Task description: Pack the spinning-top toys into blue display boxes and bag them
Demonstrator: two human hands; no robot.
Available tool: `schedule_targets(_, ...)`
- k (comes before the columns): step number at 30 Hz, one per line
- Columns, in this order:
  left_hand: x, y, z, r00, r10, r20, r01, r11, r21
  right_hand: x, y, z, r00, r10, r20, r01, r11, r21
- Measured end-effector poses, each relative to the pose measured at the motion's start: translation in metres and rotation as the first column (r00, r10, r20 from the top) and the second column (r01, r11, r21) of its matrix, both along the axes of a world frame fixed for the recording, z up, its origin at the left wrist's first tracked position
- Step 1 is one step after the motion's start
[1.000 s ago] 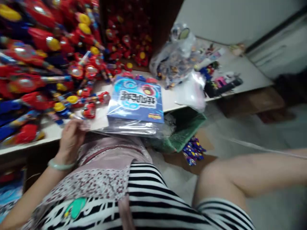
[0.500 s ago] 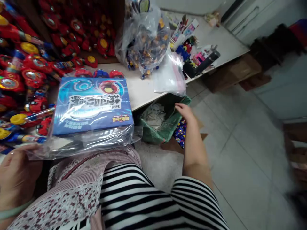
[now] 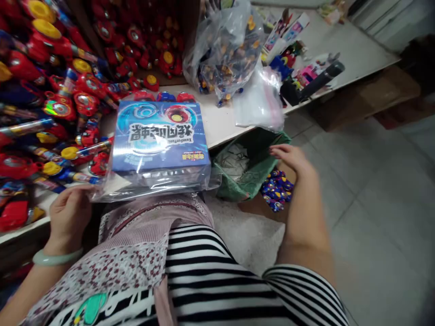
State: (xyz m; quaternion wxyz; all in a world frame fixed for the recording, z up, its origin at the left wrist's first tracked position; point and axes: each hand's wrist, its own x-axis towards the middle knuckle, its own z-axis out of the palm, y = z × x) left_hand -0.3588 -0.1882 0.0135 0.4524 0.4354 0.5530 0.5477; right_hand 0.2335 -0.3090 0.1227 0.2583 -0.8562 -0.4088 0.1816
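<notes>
A blue toy box (image 3: 161, 145) with printed characters lies flat at the table's near edge, inside a clear plastic bag (image 3: 159, 183). My left hand (image 3: 72, 209) has its fingers closed on the near left corner of that bag. Over the right rim of a green-lined bin (image 3: 253, 185), my right hand (image 3: 290, 156) is stretched out, fingers apart and holding nothing. Crumpled whitish scraps (image 3: 234, 160) lie in the bin.
Red and blue spinning-top toys (image 3: 61, 104) are heaped at the left. A clear bag of small parts (image 3: 227, 59) and flat plastic bags (image 3: 256, 104) rest along the table (image 3: 220, 122). Blue pieces (image 3: 277, 190) lie in a carton right of the bin.
My view has turned left, so the table and box sit further right in the picture. My left hand still grips the bag corner; my right hand remains beside the bin rim.
</notes>
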Motion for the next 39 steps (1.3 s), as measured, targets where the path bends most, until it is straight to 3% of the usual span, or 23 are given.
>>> schedule_targets(2,-0.001,0.002,-0.005,0.999,0.005,0.045,-0.006,1.000,0.012,-0.007,-0.001,0.016,0.981,0.055,-0.187,-0.006,0.969,0.248)
schedule_targets(4,-0.003,0.004,-0.009,0.994,-0.050,0.093,0.044,0.997,0.064,-0.038,0.003,0.018,0.938,0.153,-0.310,0.002,0.894,0.448)
schedule_targets(5,-0.003,0.005,-0.010,0.989,-0.092,0.113,0.080,0.991,0.107,-0.060,0.007,0.014,0.918,0.227,-0.324,-0.052,0.882,0.469)
schedule_targets(7,-0.004,0.008,-0.012,0.976,-0.174,0.133,0.147,0.971,0.188,-0.112,0.012,0.002,0.859,0.419,-0.294,-0.296,0.876,0.381)
schedule_targets(9,-0.005,0.010,-0.013,0.965,-0.221,0.142,0.185,0.954,0.234,-0.161,0.013,-0.009,0.774,0.571,-0.274,-0.472,0.808,0.353)
schedule_targets(11,-0.007,0.009,-0.013,0.953,-0.246,0.175,0.194,0.943,0.270,-0.194,0.004,-0.014,0.775,0.605,-0.180,-0.494,0.759,0.425)
schedule_targets(13,-0.017,0.004,-0.012,0.942,-0.279,0.185,0.220,0.932,0.288,-0.208,-0.013,-0.016,0.798,0.602,0.030,-0.540,0.692,0.478)
schedule_targets(16,-0.047,-0.013,-0.013,0.931,-0.361,0.048,0.341,0.912,0.229,-0.201,-0.051,-0.024,0.646,0.655,0.392,-0.762,0.526,0.378)
schedule_targets(18,-0.069,-0.025,-0.017,0.918,-0.394,-0.045,0.396,0.908,0.134,-0.190,-0.075,-0.038,0.549,0.674,0.494,-0.835,0.468,0.290)
schedule_targets(19,-0.078,-0.029,-0.020,0.922,-0.387,-0.032,0.388,0.917,0.097,-0.186,-0.084,-0.046,0.562,0.663,0.494,-0.826,0.485,0.289)
schedule_targets(20,-0.084,-0.032,-0.024,0.930,-0.366,0.026,0.364,0.930,0.059,-0.184,-0.091,-0.055,0.631,0.626,0.457,-0.775,0.537,0.335)
schedule_targets(22,-0.084,-0.032,-0.030,0.910,-0.347,0.229,0.370,0.927,-0.064,-0.186,-0.093,-0.070,0.856,0.470,0.216,-0.511,0.703,0.495)
schedule_targets(23,-0.079,-0.029,-0.032,0.865,-0.370,0.340,0.437,0.887,-0.146,-0.190,-0.088,-0.075,0.923,0.385,-0.004,-0.327,0.791,0.517)
schedule_targets(24,-0.070,-0.025,-0.032,0.799,-0.411,0.439,0.539,0.813,-0.219,-0.194,-0.081,-0.078,0.916,0.316,-0.248,-0.176,0.871,0.459)
schedule_targets(25,-0.060,-0.020,-0.031,0.720,-0.457,0.521,0.647,0.714,-0.268,-0.199,-0.072,-0.078,0.837,0.269,-0.476,-0.107,0.935,0.338)
schedule_targets(26,-0.048,-0.016,-0.028,0.642,-0.494,0.586,0.735,0.616,-0.284,-0.204,-0.062,-0.076,0.716,0.232,-0.659,-0.131,0.971,0.200)
schedule_targets(27,-0.037,-0.011,-0.025,0.580,-0.511,0.634,0.787,0.554,-0.274,-0.208,-0.053,-0.072,0.590,0.198,-0.782,-0.207,0.974,0.090)
schedule_targets(28,-0.027,-0.007,-0.020,0.544,-0.510,0.666,0.808,0.533,-0.251,-0.212,-0.045,-0.067,0.497,0.166,-0.852,-0.268,0.963,0.032)
schedule_targets(30,-0.014,-0.003,-0.011,0.520,-0.484,0.703,0.800,0.566,-0.202,-0.217,-0.034,-0.058,0.424,0.117,-0.898,-0.240,0.971,0.013)
schedule_targets(33,-0.009,-0.004,-0.003,0.536,-0.424,0.730,0.724,0.676,-0.139,-0.223,-0.030,-0.052,0.416,0.097,-0.904,-0.073,0.995,0.073)
schedule_targets(37,-0.005,-0.014,-0.005,0.585,-0.264,0.767,0.506,0.857,-0.091,-0.232,-0.030,-0.055,0.341,0.073,-0.937,0.119,0.986,0.120)
schedule_targets(39,0.000,-0.018,-0.009,0.573,-0.162,0.803,0.406,0.908,-0.106,-0.238,-0.028,-0.055,0.307,0.039,-0.951,0.205,0.973,0.106)
